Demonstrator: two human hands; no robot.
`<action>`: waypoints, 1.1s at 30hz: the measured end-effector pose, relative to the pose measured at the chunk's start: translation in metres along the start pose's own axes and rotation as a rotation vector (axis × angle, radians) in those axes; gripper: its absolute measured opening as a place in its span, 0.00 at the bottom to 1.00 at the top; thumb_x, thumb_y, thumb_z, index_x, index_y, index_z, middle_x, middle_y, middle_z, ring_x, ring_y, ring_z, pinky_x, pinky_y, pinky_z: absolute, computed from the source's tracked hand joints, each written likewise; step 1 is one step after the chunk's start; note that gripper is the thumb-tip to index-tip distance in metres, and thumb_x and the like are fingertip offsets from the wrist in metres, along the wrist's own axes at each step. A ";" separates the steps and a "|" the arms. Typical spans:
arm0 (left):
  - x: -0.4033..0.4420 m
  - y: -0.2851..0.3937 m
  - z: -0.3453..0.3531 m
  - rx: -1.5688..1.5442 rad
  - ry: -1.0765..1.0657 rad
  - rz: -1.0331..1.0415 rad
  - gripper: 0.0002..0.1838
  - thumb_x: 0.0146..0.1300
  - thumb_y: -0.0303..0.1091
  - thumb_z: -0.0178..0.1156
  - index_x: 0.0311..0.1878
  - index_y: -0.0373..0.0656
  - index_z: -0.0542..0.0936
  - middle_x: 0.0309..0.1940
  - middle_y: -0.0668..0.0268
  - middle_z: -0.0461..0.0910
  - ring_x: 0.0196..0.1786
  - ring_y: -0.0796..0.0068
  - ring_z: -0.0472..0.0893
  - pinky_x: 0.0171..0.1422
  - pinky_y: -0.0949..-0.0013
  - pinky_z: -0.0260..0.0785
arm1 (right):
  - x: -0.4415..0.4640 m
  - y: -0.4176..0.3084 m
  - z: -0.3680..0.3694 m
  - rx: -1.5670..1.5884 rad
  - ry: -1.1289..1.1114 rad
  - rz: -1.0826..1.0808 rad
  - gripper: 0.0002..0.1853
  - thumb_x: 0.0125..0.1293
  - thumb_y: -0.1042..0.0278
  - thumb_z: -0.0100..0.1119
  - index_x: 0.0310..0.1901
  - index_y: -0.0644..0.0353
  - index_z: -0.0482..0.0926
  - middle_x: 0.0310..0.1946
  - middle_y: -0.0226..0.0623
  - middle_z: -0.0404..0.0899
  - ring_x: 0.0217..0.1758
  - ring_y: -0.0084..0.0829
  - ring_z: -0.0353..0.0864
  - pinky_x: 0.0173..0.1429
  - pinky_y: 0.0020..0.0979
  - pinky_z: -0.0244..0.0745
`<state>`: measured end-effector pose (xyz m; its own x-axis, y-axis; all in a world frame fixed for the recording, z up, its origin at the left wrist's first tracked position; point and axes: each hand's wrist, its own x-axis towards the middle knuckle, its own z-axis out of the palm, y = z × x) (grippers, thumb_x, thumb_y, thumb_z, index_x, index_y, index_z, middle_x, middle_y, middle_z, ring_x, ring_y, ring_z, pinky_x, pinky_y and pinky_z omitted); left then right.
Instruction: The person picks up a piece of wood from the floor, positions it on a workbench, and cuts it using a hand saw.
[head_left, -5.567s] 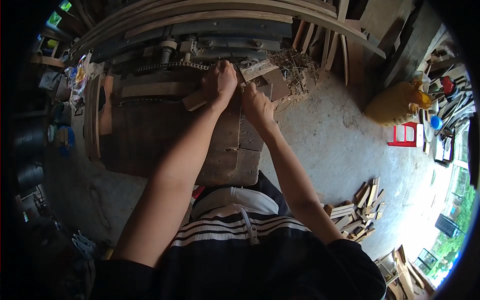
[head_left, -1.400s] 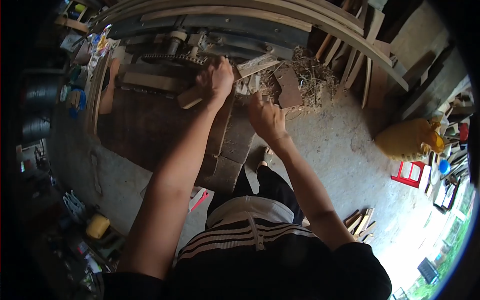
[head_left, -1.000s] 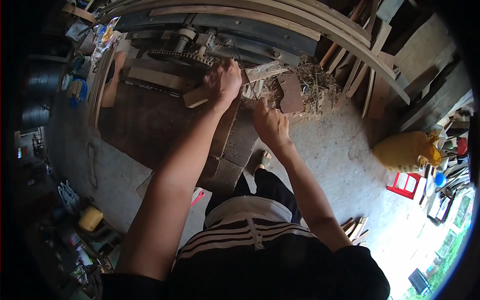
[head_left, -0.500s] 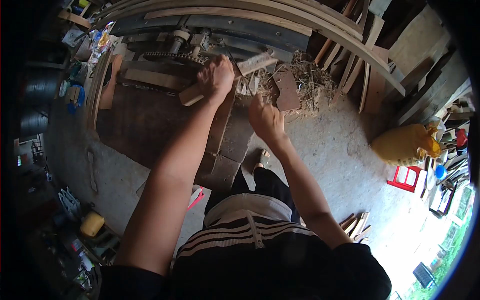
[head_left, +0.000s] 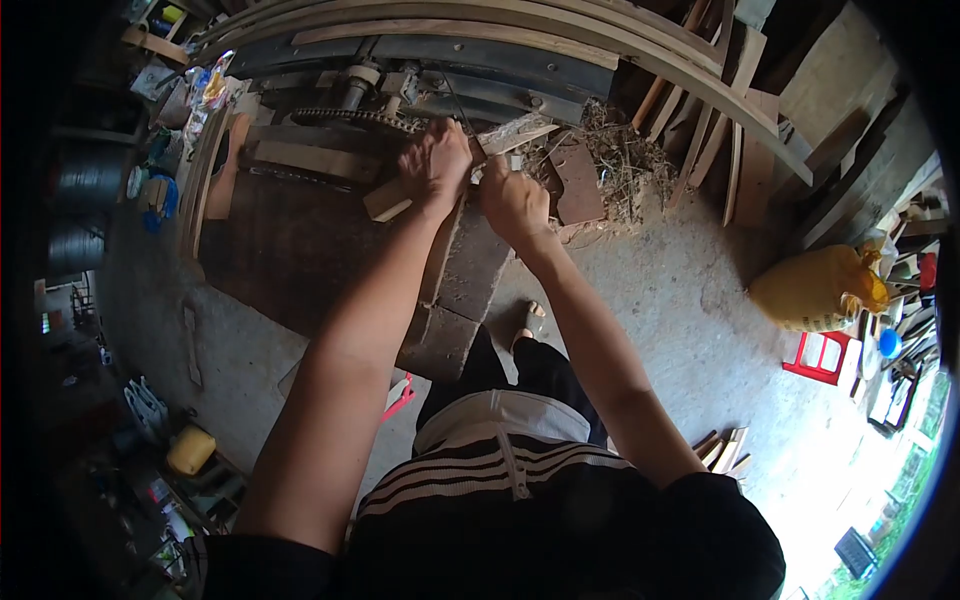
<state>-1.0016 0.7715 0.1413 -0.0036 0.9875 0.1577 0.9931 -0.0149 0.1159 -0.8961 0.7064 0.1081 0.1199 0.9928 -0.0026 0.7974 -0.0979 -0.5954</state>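
My left hand (head_left: 436,165) is closed over a length of wood (head_left: 388,201), whose pale end sticks out at its lower left. On the other side of that hand, a rough, bark-like strip (head_left: 518,134) shows; I cannot tell if it is the same piece. My right hand (head_left: 516,205) is closed beside the left one. A thin dark tool (head_left: 456,103) runs from its fingers up past the wood; its kind is unclear. Both hands are over the edge of a dark work table (head_left: 290,235).
Behind the hands is a machine with a toothed chain (head_left: 355,120). Wood shavings (head_left: 630,160) and a brown board (head_left: 577,185) lie to the right. Long planks (head_left: 690,60) arch across the back. A yellow sack (head_left: 810,290) and a red stool (head_left: 815,360) stand on the right.
My right hand has moved up and left, close against my left hand, and less of the thin tool shows between them. My left hand stays on the wood.
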 end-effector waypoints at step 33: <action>0.000 0.000 -0.005 -0.009 -0.068 -0.038 0.20 0.73 0.46 0.38 0.47 0.46 0.76 0.48 0.58 0.80 0.50 0.46 0.80 0.55 0.46 0.68 | -0.021 -0.011 -0.041 -0.035 -0.138 -0.015 0.11 0.68 0.65 0.40 0.40 0.62 0.71 0.27 0.55 0.81 0.32 0.58 0.83 0.38 0.54 0.78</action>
<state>-1.0027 0.7704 0.1460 -0.0327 0.9957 0.0863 0.9914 0.0214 0.1289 -0.8833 0.6843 0.1472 0.0276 0.9940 -0.1057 0.8191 -0.0831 -0.5676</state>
